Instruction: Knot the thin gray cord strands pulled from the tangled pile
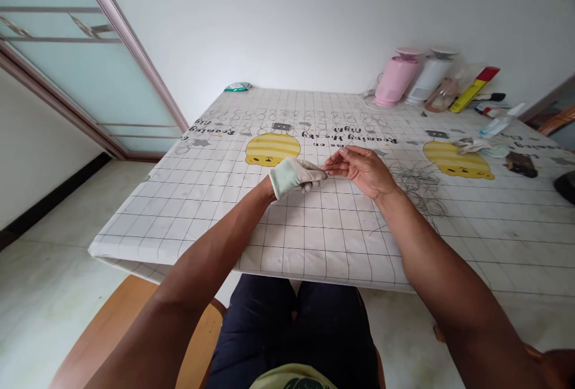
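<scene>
Left to right, relative to the single pink cylinder [395, 82]: rows of thin grey loops [287, 118], too fine to count, extend to its left, and nearer the wearer the gloved left hand [300, 176] and bare right hand [359, 169] pinch, fingertips meeting, the item too small to identify. One loose tangle of thin, dark, curled wire [415, 188] lies in front of the cylinder, beside the right wrist. To its right stand one white cylinder [430, 81] and one clear bottle [442, 95], contents indistinct.

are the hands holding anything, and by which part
It cannot be told: the left hand and right hand come together at the fingertips, but anything pinched there is too small to make out.
</scene>
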`<state>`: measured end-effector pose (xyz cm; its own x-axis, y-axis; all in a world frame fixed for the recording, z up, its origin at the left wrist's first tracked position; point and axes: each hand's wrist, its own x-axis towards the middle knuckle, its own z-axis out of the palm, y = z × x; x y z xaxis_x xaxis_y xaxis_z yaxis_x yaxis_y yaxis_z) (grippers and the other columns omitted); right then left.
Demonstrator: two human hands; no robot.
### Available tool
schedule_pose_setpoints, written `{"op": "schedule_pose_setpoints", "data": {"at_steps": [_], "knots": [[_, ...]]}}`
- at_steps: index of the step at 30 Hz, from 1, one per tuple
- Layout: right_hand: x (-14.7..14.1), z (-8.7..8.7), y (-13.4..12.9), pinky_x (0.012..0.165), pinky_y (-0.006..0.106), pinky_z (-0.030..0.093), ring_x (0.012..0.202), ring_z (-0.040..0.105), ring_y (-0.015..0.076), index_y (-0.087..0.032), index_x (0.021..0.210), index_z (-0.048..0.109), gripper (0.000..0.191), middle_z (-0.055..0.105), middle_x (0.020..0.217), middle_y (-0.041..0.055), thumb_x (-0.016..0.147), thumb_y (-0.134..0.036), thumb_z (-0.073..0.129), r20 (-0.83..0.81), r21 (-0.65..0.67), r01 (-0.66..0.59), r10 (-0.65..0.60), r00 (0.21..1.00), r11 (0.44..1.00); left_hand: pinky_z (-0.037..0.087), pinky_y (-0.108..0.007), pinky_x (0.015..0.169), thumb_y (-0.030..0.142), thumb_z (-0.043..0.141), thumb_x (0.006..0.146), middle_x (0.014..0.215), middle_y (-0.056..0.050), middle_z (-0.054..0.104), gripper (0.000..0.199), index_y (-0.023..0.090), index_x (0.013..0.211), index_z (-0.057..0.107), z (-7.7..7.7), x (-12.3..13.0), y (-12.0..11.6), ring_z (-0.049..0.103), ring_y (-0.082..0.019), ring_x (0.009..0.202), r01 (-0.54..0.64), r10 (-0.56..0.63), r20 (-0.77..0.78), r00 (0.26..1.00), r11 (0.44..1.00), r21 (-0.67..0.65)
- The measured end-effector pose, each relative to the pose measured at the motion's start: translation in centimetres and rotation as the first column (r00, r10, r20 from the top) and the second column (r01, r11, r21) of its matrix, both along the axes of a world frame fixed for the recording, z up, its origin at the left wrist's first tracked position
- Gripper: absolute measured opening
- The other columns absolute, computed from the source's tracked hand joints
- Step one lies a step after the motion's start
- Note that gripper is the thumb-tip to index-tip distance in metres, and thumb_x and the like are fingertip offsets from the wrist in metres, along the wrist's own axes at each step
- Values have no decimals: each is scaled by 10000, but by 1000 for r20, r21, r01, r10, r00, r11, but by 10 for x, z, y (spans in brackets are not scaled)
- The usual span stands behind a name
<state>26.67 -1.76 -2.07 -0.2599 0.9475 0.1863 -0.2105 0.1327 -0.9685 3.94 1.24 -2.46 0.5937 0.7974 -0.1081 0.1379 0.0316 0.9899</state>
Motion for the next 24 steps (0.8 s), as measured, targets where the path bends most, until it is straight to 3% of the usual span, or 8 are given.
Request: {"op": "schedule_pose_setpoints", "data": {"at_steps": [6,10,17,24], "knots": [[0,2,1,934,398,657,1016,797,270,-213,920,808,410,817,1033,99,883,-621,837,-48,67,104,-101,994,992,483,-286,596,689,689,948,838,-103,720,629,84,1084,792,-5,-2,7,618,-133,613,-28,51,213,976,994,-106],[2,1,4,961,407,659,1027,797,269,-227,918,797,395,815,1011,81,864,-614,857,-106,58,181,-174,979,982,471,-284,619,744,700,906,940,-150,745,719,57,1108,772,-6,-3,9,616,-135,649,-100,146,280,949,980,-172],[-4,-2,5,1024,393,633,1054,793,249,-234,902,785,336,814,1003,61,870,-557,869,-196,25,232,-223,955,972,534,-294,718,493,787,907,1017,-124,771,416,120,1091,801,-6,4,4,679,-153,789,-169,176,229,957,984,-51],[-10,-2,1,939,414,639,1018,792,266,-246,893,773,381,816,948,64,860,-617,852,-147,-8,211,-210,967,977,537,-281,640,269,728,888,806,-76,759,164,128,913,809,4,8,-3,640,-126,637,-298,291,133,947,954,31]]}}
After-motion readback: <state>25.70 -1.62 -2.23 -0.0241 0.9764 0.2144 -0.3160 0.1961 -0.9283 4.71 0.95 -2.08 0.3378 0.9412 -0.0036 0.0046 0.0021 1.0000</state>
